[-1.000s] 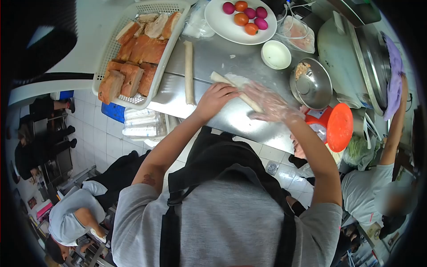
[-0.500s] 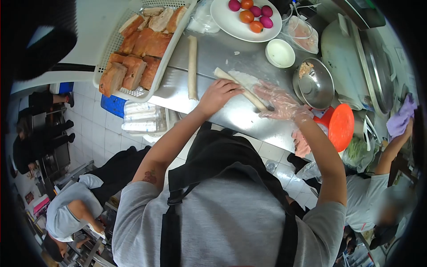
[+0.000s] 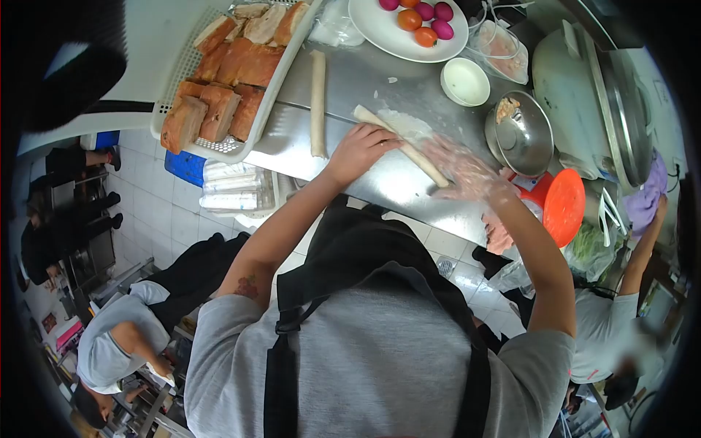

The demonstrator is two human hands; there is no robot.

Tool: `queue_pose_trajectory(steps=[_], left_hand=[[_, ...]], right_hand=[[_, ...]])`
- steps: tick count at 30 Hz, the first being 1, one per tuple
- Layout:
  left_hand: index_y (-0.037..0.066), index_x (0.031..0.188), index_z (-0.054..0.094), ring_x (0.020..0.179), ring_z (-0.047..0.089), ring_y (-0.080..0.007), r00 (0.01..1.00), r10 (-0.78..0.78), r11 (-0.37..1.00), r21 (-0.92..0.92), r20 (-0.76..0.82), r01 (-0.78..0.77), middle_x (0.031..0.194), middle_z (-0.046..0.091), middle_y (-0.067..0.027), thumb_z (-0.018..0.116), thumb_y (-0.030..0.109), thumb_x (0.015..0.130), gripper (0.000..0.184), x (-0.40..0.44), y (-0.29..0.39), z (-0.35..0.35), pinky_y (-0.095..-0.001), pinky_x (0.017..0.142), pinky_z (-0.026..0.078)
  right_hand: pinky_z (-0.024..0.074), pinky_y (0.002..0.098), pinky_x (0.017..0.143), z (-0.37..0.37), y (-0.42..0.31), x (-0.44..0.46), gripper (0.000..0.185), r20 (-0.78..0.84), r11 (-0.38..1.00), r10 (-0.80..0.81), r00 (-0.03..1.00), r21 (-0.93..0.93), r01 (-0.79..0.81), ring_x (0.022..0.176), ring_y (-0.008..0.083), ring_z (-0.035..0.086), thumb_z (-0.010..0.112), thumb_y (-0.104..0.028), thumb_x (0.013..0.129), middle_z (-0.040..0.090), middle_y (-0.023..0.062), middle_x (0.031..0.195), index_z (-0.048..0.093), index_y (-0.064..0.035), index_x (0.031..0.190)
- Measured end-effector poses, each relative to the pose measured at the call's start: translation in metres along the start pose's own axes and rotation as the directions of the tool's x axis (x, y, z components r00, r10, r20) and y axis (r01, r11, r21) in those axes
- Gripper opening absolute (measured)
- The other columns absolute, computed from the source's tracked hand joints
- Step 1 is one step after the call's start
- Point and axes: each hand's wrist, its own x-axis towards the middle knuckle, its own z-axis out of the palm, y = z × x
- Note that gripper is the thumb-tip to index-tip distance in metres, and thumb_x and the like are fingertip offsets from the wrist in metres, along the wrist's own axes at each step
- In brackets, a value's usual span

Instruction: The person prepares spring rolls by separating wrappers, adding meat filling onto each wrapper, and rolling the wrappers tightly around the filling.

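Note:
A pale roll (image 3: 423, 162) lies slanted on the steel counter (image 3: 350, 95), beside a whitish sheet or smear (image 3: 404, 123). My left hand (image 3: 361, 152) is bare, its fingers curled together over the roll's upper left part. In a clear plastic glove, my right hand (image 3: 467, 171) is spread at the roll's lower right end, slightly blurred; whether it touches the roll is unclear. A second pale roll (image 3: 318, 104) lies upright in view to the left of my left hand. A white bowl (image 3: 465, 82) and a steel bowl (image 3: 520, 135) with some filling stand to the right.
A white basket (image 3: 257, 139) of browned meat slabs is at the upper left. A plate (image 3: 372, 33) of orange and purple balls stands at the back. Right are a red scale (image 3: 564, 208), a large pot (image 3: 573, 102) and a co-worker's arm (image 3: 642, 248) with a purple cloth (image 3: 646, 193).
The view has shifted a little, so the counter items sit slightly higher and further right. My right hand has slid along beside the roll. The co-worker's purple cloth has moved about the pot.

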Motion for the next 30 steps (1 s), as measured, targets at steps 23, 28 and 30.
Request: queue_pose_trajectory(steps=[23,28,30], left_hand=[[0.015,0.113,0.071,0.108,0.058,-0.0244,1.0,0.001,1.0,-0.001,0.007,-0.001,0.113,0.066,-0.0006,0.064,0.008,0.079,0.035,0.001,0.001,-0.001,-0.0379,0.095,0.045],[0.014,0.112,0.071,0.107,0.059,-0.0236,1.0,0.005,1.0,-0.003,-0.016,-0.005,0.112,0.066,-0.0013,0.064,0.009,0.078,0.034,0.001,0.003,-0.001,-0.0374,0.095,0.045],[0.014,0.111,0.071,0.106,0.059,-0.0235,1.0,0.005,1.0,0.008,-0.01,-0.005,0.111,0.067,-0.0014,0.065,0.008,0.078,0.035,0.0,0.001,0.002,-0.0372,0.095,0.045]], right_hand=[[0.0283,0.0479,0.119,-0.006,-0.007,0.016,0.104,-0.016,0.999,0.044,0.999,0.028,-0.043,0.147,0.0393,0.026,0.076,-0.06,0.073,0.035,0.0207,0.155,0.035,-0.005,0.151],[0.0276,0.0477,0.119,0.001,0.001,0.062,0.1,-0.223,0.997,0.043,0.974,-0.057,-0.058,0.147,0.0391,0.025,0.079,-0.052,0.075,0.035,0.0202,0.155,0.034,-0.0069,0.152],[0.0273,0.0473,0.119,0.001,-0.008,0.09,0.099,-0.244,0.998,0.001,0.97,-0.055,-0.015,0.147,0.0383,0.025,0.079,-0.051,0.076,0.035,0.0197,0.155,0.033,-0.0074,0.152]])
